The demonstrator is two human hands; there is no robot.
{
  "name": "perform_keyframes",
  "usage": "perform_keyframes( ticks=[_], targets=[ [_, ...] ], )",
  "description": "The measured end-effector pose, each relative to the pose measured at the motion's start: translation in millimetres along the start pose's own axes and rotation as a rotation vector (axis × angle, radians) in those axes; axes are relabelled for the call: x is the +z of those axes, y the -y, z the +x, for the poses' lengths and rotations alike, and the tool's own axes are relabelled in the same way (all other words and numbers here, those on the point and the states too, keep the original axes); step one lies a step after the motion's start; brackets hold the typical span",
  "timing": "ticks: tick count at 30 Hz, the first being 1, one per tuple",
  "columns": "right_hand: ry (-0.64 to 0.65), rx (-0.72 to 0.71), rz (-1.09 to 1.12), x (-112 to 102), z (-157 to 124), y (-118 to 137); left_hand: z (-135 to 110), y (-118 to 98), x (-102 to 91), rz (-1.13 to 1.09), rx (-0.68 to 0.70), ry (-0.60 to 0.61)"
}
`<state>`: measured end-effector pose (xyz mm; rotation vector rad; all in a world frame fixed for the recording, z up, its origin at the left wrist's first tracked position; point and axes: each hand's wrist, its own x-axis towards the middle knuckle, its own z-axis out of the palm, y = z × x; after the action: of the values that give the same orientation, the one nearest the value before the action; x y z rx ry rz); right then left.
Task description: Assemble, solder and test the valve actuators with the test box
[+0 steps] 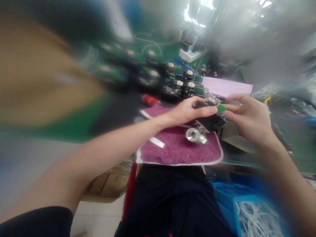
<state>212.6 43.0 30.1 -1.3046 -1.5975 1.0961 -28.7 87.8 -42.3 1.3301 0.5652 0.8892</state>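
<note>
Over the purple towel (172, 151), my left hand (191, 110) is closed on a black boxy housing (209, 121), its thumb lying along the top edge. A shiny metal valve body (196, 135) with a round opening is at the housing's near side and appears joined to it. The fingers of my right hand (251, 115) pinch a small green circuit board (221, 109) at the housing's right end. Thin coloured wires (223, 115) show just under the board. Part of the housing is hidden behind my left hand.
Several black units with green boards (172, 86) stand in rows beyond the towel. A pink sheet (225, 86) lies behind a pile of small metal parts (212, 97). A white power strip (190, 55) is farther back. Below right, a blue bin (235, 200) holds white tubing or cable.
</note>
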Motion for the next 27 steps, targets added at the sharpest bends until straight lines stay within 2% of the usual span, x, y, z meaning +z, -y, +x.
perform_keyframes(
  ticks=[5,12,22,27],
  targets=[
    [0.027,0.005,0.047,0.9,1.3,0.5,-0.1,-1.0,-0.6,0.072,-0.018,-0.041],
    [0.205,0.011,0.189,-3.2,4.8,-1.4,0.1,-4.9,-3.1,-0.013,0.032,0.026],
    [0.254,0.060,0.324,-0.2,8.2,-1.7,-0.1,-0.7,-9.1,-0.004,-0.028,0.053],
    [0.257,0.030,0.286,0.6,8.1,-3.5,1.4,1.9,-10.0,0.018,0.012,0.054]
  ],
)
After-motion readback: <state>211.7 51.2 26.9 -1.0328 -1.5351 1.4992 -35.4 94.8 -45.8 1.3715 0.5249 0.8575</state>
